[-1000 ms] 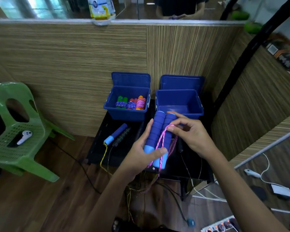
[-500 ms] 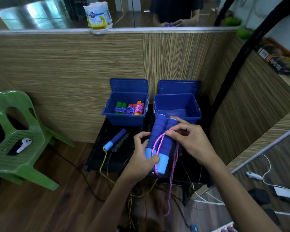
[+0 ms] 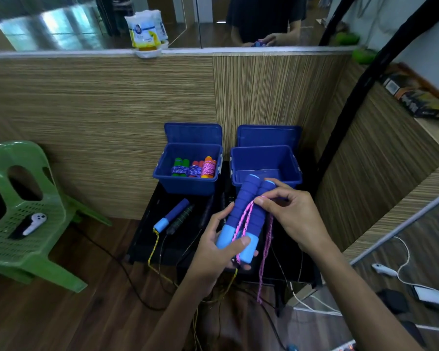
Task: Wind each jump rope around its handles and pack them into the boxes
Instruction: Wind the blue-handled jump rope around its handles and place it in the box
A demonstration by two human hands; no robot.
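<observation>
Two blue boxes sit side by side at the back of a low black table (image 3: 147,239), lids standing open against the wooden wall (image 3: 99,127). The left box (image 3: 188,184) holds three wound jump ropes (image 3: 194,168): green handles, red ones, orange ones, lying in a row. The right box (image 3: 265,158) at about 1 o'clock shows only its bare floor.

Just in front of that right box, the pair of blue handles (image 3: 243,216) is held together, tilted up toward 1 o'clock. The left hand (image 3: 217,249) is curled round their pale lower ends, thumb pressed across them. The right hand (image 3: 289,214) pinches the pink rope (image 3: 264,259) against the upper part of the handles; the rest of the rope dangles below the table edge.

At 10 o'clock on the table lies another blue handle (image 3: 171,215) with a yellow cord trailing to the wooden floor. At 9 o'clock stands a green plastic chair (image 3: 28,224) with a white controller (image 3: 34,222) on its seat.
</observation>
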